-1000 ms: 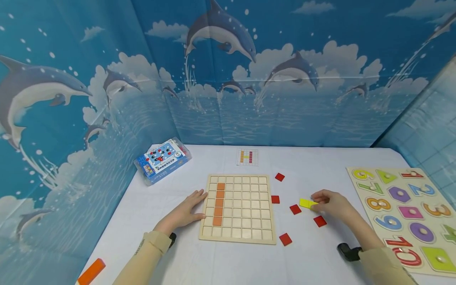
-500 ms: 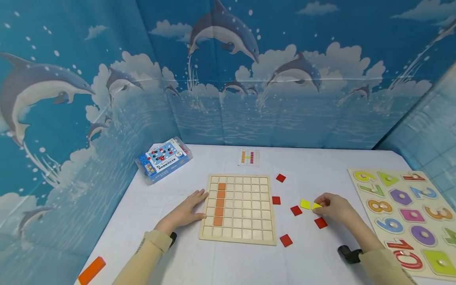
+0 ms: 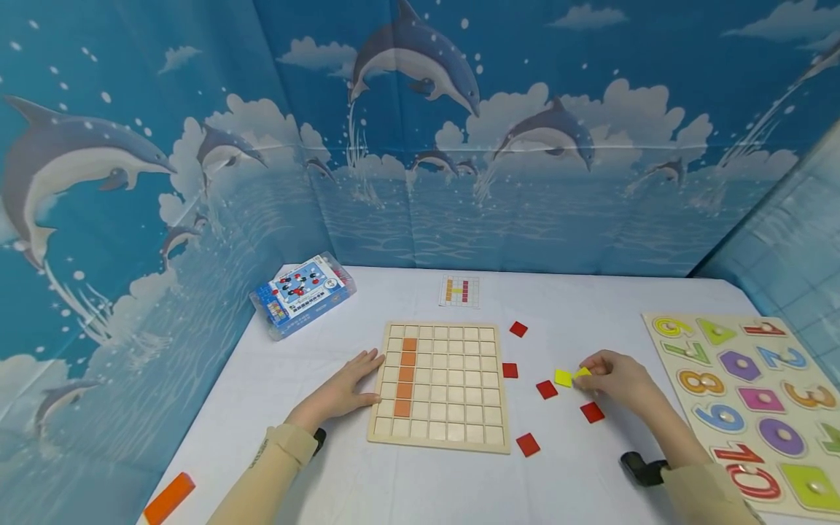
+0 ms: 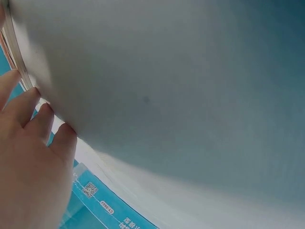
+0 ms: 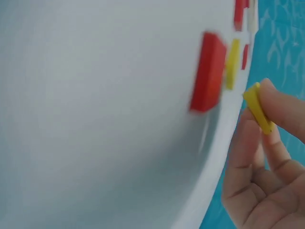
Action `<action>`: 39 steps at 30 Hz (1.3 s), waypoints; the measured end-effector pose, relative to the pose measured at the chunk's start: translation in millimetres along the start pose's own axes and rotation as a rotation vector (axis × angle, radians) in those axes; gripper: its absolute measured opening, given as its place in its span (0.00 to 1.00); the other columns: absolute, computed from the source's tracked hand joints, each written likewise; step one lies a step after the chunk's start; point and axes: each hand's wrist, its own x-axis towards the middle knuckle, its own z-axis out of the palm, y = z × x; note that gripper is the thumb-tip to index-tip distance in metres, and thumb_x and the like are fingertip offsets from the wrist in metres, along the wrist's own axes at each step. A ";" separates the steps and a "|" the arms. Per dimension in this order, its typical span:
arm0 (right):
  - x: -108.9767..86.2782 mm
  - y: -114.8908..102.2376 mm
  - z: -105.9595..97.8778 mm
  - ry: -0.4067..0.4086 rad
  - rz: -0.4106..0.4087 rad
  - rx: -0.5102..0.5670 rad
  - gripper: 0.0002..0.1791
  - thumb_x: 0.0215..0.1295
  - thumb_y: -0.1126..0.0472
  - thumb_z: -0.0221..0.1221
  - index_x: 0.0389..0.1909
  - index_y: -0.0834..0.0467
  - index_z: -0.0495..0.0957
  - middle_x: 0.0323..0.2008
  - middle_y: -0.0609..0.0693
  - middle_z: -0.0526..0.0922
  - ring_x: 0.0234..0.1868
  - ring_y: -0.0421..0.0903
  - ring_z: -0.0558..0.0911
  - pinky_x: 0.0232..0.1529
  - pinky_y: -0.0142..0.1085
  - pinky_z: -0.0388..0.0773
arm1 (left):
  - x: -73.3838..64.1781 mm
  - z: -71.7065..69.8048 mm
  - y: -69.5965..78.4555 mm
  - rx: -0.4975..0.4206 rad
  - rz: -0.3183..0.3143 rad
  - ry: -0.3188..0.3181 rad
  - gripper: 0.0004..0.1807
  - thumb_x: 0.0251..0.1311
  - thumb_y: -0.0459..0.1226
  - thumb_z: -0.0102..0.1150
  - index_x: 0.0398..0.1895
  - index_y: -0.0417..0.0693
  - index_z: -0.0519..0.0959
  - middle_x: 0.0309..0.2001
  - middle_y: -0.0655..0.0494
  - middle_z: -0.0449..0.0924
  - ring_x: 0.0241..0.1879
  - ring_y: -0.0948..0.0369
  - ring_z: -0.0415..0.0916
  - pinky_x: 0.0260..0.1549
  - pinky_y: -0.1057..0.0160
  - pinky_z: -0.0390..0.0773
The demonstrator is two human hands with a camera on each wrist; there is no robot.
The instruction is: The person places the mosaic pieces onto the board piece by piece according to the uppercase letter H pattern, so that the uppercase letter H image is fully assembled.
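Observation:
My right hand point(image 3: 617, 379) pinches a yellow square tile point(image 5: 258, 109) between thumb and fingers, lifted off the table in the right wrist view. A second yellow tile point(image 3: 562, 378) lies just left of it. My left hand point(image 3: 340, 388) rests with extended fingers at the left edge of a wooden grid board point(image 3: 437, 446). One column of the board holds several orange tiles point(image 3: 405, 375). Around the right hand lie several red tiles, among them one red tile point(image 3: 592, 413) below it and another red tile point(image 3: 547, 389) to its left.
A small pattern card point(image 3: 459, 291) lies behind the board. At the back left is a blue boxed set point(image 3: 303, 294). A wooden number-and-shape puzzle board point(image 3: 748, 405) lies at the right. An orange block point(image 3: 169, 499) sits at the front left.
The right hand has separated one yellow tile from the other and raised it slightly. The left hand stays at the board's edge.

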 end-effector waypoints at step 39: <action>14.8 -174.7 153.0 -0.118 -0.263 0.207 0.04 0.55 0.68 0.68 0.32 0.59 0.84 0.25 0.49 0.81 0.24 0.41 0.77 0.26 0.29 0.74 | 0.7 -0.1 3.1 0.003 -0.011 0.002 0.41 0.61 0.42 0.65 0.76 0.49 0.59 0.78 0.49 0.50 0.78 0.46 0.42 0.74 0.40 0.50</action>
